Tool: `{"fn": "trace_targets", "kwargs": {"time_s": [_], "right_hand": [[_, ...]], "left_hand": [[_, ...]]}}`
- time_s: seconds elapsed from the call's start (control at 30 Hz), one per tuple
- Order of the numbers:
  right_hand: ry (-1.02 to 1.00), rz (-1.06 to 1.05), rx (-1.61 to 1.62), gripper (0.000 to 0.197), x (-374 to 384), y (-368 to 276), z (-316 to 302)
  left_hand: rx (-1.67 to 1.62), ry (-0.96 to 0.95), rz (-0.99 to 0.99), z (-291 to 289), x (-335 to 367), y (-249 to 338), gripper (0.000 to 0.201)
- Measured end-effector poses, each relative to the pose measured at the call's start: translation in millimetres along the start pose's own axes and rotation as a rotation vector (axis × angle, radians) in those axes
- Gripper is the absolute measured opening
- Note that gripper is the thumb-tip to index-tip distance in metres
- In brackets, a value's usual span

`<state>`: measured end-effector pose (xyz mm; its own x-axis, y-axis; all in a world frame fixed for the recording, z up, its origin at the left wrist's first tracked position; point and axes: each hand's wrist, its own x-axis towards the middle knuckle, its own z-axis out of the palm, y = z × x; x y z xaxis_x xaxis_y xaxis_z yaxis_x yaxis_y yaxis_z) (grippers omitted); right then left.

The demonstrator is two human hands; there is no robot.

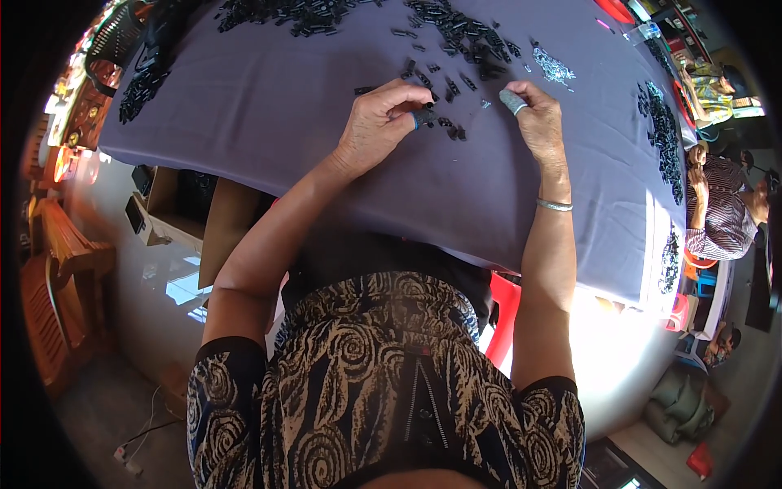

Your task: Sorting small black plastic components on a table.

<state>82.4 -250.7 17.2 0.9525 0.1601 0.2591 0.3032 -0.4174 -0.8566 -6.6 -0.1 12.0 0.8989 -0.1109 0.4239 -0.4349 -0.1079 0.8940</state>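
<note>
My left hand [371,130] is over the purple-grey cloth [285,90], its thumb and forefinger pinched around a small black part. A dark wrap with a blue edge covers that thumb. To the right, my right hand [538,122] has its thumb and forefinger pressed together; anything between them is too small to make out. One of its fingertips wears a grey cover [513,102], and a silver bangle [555,204] circles the wrist. Loose small black parts [457,132] lie between the hands. Beyond the right hand is a little heap of shiny silver pieces [554,67].
A large pile of black parts [464,33] spreads along the far side, with more at the right edge [664,138]. A black basket [106,49] stands far left. Below the table's left edge is a cardboard box [216,228]. Another person [725,204] sits at the right.
</note>
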Motion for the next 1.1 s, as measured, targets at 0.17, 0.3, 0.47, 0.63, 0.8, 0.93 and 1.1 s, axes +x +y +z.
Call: {"fn": "trace_targets", "kwargs": {"time_s": [0.17,0.3,0.47,0.63,0.8,0.93,1.1], "right_hand": [[-0.031,-0.043,-0.143,0.012,-6,-12,11],[-0.059,-0.068,-0.286,0.014,-7,-17,15],[-0.087,0.067,-0.419,0.017,-5,-23,19],[-0.088,0.072,-0.365,0.015,-6,-22,16],[-0.072,0.127,0.071,0.013,-3,-15,0],[-0.106,0.19,0.232,0.013,-3,-17,-4],[-0.279,0.069,-0.152,0.009,-3,-12,-15]], "left_hand": [[0.029,0.011,-0.013,-1,-1,4,0.036],[0.062,-0.003,-0.021,3,-1,6,0.037],[0.084,-0.031,-0.022,4,-3,4,0.036],[0.118,-0.047,-0.05,2,-3,3,0.035],[0.126,-0.044,-0.052,2,-2,4,0.035],[0.121,-0.035,-0.049,1,-2,3,0.035],[0.098,-0.031,-0.024,2,-3,3,0.036]]}}
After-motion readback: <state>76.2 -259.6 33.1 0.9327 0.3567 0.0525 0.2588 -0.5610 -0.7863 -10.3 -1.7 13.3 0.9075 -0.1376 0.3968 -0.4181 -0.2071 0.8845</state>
